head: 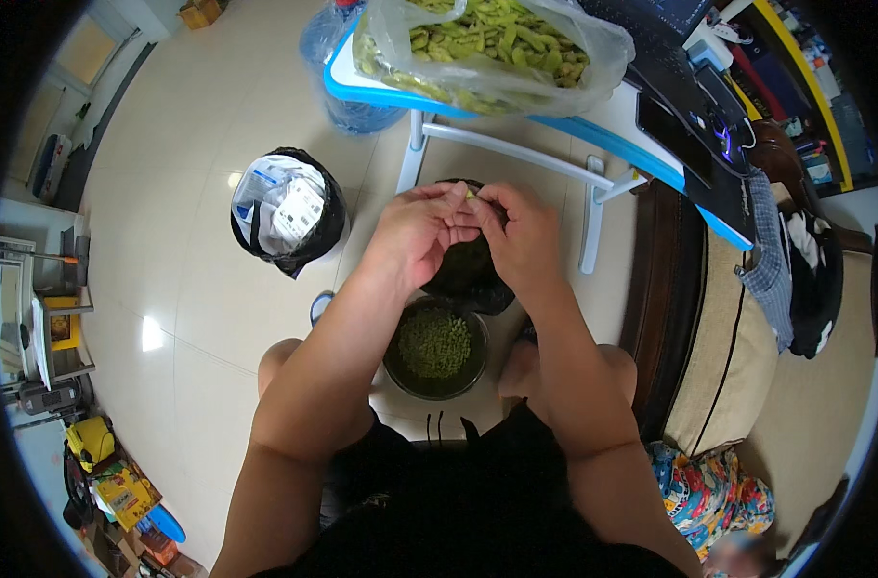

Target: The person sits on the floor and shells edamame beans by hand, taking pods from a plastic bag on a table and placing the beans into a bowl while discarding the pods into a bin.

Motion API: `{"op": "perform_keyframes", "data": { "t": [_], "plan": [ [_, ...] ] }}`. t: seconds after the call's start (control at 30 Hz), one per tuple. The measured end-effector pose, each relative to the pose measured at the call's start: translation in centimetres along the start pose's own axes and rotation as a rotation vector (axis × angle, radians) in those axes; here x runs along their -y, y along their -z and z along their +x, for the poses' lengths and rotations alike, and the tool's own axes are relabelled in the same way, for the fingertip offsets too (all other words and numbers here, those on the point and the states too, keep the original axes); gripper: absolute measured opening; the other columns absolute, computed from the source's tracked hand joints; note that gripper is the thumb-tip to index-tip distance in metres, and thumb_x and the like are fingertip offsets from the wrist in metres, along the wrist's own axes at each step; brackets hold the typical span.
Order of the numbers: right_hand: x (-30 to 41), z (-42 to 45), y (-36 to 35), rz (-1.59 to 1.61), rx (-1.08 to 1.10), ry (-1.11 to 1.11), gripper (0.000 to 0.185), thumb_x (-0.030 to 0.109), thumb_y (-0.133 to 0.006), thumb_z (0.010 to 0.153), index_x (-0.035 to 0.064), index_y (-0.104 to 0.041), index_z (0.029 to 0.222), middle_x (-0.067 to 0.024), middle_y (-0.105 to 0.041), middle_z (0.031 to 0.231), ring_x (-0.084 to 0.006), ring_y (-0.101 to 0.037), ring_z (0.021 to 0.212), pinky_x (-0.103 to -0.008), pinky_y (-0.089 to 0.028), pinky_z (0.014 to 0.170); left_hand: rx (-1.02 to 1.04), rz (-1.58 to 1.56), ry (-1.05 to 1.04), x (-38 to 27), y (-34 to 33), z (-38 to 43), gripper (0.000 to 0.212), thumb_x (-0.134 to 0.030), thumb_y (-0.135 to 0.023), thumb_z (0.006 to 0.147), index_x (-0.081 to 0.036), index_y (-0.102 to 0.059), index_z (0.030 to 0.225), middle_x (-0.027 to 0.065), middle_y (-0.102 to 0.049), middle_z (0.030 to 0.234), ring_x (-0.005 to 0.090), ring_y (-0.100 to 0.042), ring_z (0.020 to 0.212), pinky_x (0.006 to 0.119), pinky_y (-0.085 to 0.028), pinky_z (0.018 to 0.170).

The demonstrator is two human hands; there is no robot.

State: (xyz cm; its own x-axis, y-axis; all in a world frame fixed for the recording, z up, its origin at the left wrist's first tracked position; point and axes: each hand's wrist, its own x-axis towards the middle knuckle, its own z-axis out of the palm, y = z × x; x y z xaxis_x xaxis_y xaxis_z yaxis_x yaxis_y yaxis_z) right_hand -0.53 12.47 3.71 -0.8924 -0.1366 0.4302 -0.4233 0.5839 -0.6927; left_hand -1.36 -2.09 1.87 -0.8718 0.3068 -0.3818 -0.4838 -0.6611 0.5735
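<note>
My left hand (426, 230) and my right hand (520, 235) meet at the fingertips, with a small green pod (470, 193) pinched between them. Beneath both hands is a black plastic bag (475, 278), whose contents are dark and hard to make out. Nearer to me, a round metal bowl (439, 394) on the floor holds shelled green beans (435, 343). Beyond my hands, a clear plastic bag (605, 54) full of green soybean pods (507, 43) rests on a blue-edged folding table (576, 134).
A bin lined with a black bag (334, 209) holds waste at the left. Behind it stands a large plastic water bottle (352, 101). A phone (673, 137) and a laptop (655, 22) lie on the table. A sofa (648, 311) runs along the right; another person (713, 491) is at lower right.
</note>
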Motion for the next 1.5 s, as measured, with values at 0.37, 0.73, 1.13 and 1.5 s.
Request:
{"op": "perform_keyframes", "data": {
  "t": [0.37, 0.73, 1.13, 1.5],
  "plan": [
    [-0.5, -0.2, 0.7, 0.322, 0.261, -0.164, 0.01, 0.012, -0.061, 0.085, 0.0021, -0.059, 0.084, -0.0085, -0.06, 0.073, -0.0201, -0.056, 0.065, -0.0319, -0.045, 0.061, 0.078, 0.304, 0.047, -1.5, -0.3, -1.5, 0.023, -0.015, -0.056, 0.093, 0.007, -0.06, 0.098, 0.0126, -0.065, 0.082, 0.0184, -0.064, 0.068, 0.029, -0.054, 0.064],
    [-3.0, -2.2, 1.7, 0.321, 0.219, -0.487, 0.018, 0.017, -0.064, 0.086, -0.0011, -0.064, 0.088, -0.0049, -0.06, 0.066, -0.013, -0.051, 0.056, -0.0285, -0.043, 0.056, 0.254, 1.341, 0.151, 8.9, 6.5, -5.1, 0.031, -0.005, -0.071, 0.071, 0.001, -0.066, 0.101, 0.0139, -0.068, 0.09, 0.0226, -0.065, 0.077, 0.033, -0.053, 0.069],
    [-4.0, -5.5, 1.4, 0.254, 0.37, -0.545, 0.012, 0.009, -0.066, 0.079, -0.0001, -0.065, 0.087, -0.01, -0.065, 0.069, -0.0154, -0.062, 0.059, -0.0287, -0.049, 0.056, -0.082, 0.573, 0.13, 8.5, 5.0, -5.9, 0.024, -0.017, -0.061, 0.09, -0.001, -0.06, 0.107, 0.0107, -0.064, 0.087, 0.0197, -0.063, 0.076, 0.032, -0.052, 0.068],
    [-0.2, -3.9, 1.8, 0.326, 0.36, -0.44, 0.01, 0.009, -0.065, 0.082, -0.0005, -0.063, 0.084, -0.0105, -0.066, 0.071, -0.0138, -0.062, 0.057, -0.0285, -0.049, 0.054, -0.064, 0.108, -0.031, 4.0, 0.2, -4.7, 0.016, -0.018, -0.057, 0.094, -0.002, -0.058, 0.089, 0.0081, -0.061, 0.073, 0.0153, -0.058, 0.061, 0.026, -0.046, 0.055]
  ]
}}
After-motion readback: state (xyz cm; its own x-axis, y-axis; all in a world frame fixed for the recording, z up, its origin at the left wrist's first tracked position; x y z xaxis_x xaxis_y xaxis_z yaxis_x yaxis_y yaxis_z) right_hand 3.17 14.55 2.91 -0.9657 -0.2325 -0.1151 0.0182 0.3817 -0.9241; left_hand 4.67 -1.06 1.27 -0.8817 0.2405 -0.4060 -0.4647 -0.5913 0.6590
